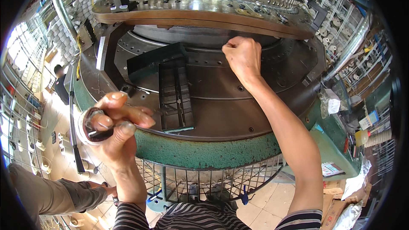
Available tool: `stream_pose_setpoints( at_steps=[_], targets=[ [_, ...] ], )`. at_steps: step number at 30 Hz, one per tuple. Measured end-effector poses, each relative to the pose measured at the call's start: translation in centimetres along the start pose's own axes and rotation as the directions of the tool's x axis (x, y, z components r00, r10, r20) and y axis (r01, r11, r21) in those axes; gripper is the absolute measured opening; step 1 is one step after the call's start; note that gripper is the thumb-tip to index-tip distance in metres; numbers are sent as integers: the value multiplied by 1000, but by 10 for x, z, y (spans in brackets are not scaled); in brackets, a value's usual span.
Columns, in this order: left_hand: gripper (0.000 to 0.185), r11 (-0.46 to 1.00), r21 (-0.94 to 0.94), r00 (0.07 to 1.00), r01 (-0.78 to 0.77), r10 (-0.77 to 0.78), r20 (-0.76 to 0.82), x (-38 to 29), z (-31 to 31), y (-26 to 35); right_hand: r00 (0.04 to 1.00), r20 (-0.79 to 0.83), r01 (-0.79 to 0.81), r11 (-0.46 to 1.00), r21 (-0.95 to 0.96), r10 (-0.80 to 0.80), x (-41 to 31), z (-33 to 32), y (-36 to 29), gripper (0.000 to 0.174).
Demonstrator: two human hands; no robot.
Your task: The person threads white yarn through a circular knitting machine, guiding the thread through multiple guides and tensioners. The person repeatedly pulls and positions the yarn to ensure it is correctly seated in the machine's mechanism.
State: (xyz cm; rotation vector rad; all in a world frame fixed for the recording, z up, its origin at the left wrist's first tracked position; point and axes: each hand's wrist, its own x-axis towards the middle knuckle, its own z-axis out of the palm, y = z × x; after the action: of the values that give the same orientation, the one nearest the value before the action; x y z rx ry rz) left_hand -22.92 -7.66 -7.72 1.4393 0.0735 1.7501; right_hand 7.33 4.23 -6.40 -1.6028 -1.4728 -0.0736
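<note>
My left hand [116,121] is raised at the front left of a circular knitting machine. It holds a small round white-rimmed container [83,131] with a dark inside against the palm. One finger bends into the opening, while the thumb and other fingers are partly spread. My right hand [243,56] is curled beneath the machine's upper ring [204,19], in front of the grey knitted fabric [179,33]. Its fingertips are hidden, so I cannot tell whether it grips something. Between the hands, two dark green metal trays [156,59] [175,99] lie on the brown machine bed [220,115], one overlapping the other.
A green rim [207,151] edges the bed above a wire guard [204,179]. A black-gripped lever [76,153] stands left. One person [60,83] is farther back; another person's legs [57,195] are at lower left. A green side shelf [338,163] holds small items.
</note>
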Motion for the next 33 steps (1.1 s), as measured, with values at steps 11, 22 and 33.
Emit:
stream_pose_setpoints(
  at_steps=[11, 22, 33],
  targets=[
    [40, 933, -350, 981, 78, -134, -138, -47, -11, -12, 946, -204, 236, 967, -90, -250, 5, 2, 7, 13],
    [45, 951, -304, 976, 56, -117, -185, -43, -15, -14, 560, -198, 681, 583, -443, -805, 36, -2, 31, 39],
    [43, 947, -304, 960, 105, -177, -218, -43, -14, -13, 483, -61, 708, 430, -561, -874, 39, -3, 33, 36]
  ],
)
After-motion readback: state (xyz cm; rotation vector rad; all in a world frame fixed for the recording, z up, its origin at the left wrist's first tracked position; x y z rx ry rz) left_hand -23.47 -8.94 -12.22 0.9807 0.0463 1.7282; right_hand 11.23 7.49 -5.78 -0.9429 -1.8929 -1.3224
